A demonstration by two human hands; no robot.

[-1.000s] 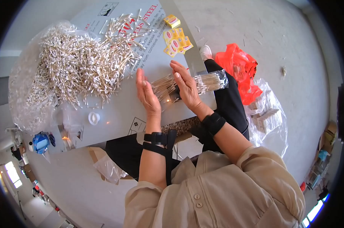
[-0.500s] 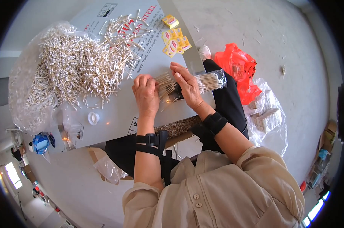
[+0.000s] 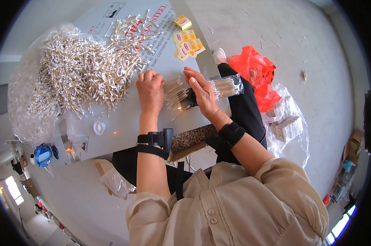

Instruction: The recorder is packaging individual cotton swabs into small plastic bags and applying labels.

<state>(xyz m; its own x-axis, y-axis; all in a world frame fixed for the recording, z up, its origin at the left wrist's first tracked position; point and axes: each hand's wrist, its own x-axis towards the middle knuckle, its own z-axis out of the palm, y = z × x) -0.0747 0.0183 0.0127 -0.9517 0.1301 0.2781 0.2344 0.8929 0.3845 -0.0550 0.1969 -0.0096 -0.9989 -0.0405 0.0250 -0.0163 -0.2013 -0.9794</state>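
My right hand point(image 3: 202, 93) lies across a flat, dark-backed clear pack of cotton swabs point(image 3: 224, 89) at the table's front right edge, its thumb and fingers closed about it. Left of that hand, a fan of loose cotton swabs point(image 3: 175, 92) spreads over the pack's black end. My left hand point(image 3: 150, 88) is a short way left of the fan, apart from it, with fingers curled inward and downward. Whatever those fingers hold is hidden. Farther left, a big heap of cotton swabs point(image 3: 83, 69) spills from a clear plastic bag point(image 3: 23, 96).
Yellow small boxes point(image 3: 187, 43) sit on the table point(image 3: 124, 119) at the far right. A white round cap point(image 3: 99, 128) lies near the left hand. Under the table edge is a carton of swabs point(image 3: 191, 139). Red point(image 3: 253, 67) and clear bags point(image 3: 296, 127) stand at right.
My left hand has moved left, away from the fan of swabs and toward the heap. My right hand has stayed in place on the pack.
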